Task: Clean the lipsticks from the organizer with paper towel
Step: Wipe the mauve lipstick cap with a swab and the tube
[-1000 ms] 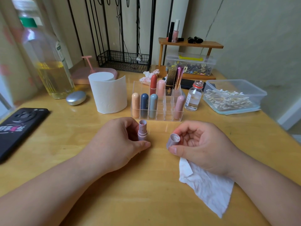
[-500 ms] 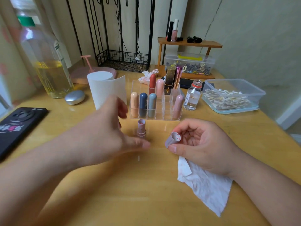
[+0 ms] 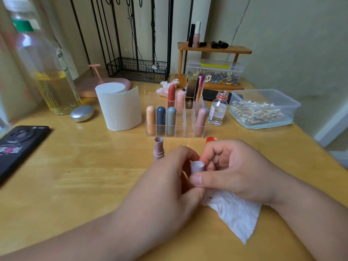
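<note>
Right hand point(image 3: 235, 172) pinches a hollow lavender cap point(image 3: 197, 166) over crumpled paper towel point(image 3: 237, 213) — left hand point(image 3: 165, 187) curls against it, hold unclear. Matching tube point(image 3: 158, 151) stands upright.

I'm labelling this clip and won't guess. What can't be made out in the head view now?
All in the head view:
Left hand: its back hides whether its fingers grip the lipstick cap that the right hand pinches.
Red object: mostly behind the right hand; unidentifiable.
Paper towel: top part under the right hand.
Phone: cut by the left edge.
Small bottle: label too small to read.
</note>
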{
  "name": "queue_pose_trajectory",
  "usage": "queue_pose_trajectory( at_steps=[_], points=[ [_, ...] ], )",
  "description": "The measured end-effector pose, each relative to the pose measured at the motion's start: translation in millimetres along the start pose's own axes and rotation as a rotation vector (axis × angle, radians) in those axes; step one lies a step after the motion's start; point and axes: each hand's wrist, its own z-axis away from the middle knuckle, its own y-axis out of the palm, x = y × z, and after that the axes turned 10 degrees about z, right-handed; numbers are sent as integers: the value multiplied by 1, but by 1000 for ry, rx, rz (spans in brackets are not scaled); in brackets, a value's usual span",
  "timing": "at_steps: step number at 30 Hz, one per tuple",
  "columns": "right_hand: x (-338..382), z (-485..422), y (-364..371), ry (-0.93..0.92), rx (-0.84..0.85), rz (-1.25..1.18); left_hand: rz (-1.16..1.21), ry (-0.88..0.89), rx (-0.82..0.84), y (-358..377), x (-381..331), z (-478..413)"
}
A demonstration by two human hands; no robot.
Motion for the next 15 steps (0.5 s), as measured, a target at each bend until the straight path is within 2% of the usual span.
queue_pose_trajectory(
  at_steps=[2, 4, 7, 9, 10, 12, 15],
  points=[
    [3, 1, -2, 6, 21, -4, 30, -40, -26, -2, 0, -1],
    [6, 3, -9, 24, -6, 112, 83, -98, -29, -5, 1, -2],
    [14, 12, -20, 194, 1, 568, 278, -261, -5, -12, 4, -2],
    [22, 21, -18, 331, 109, 906, 381, -322, 8, -14, 5, -2],
    [27, 25, -14, 371, 155, 999, 437, -333, 18, -15, 6, -3],
    [32, 29, -3, 407, 150, 1050, 519, -358, 38, -14, 9, -4],
    [23, 24, 9, 360, 27, 988, 541, -383, 76, -13, 10, -5]
  ],
)
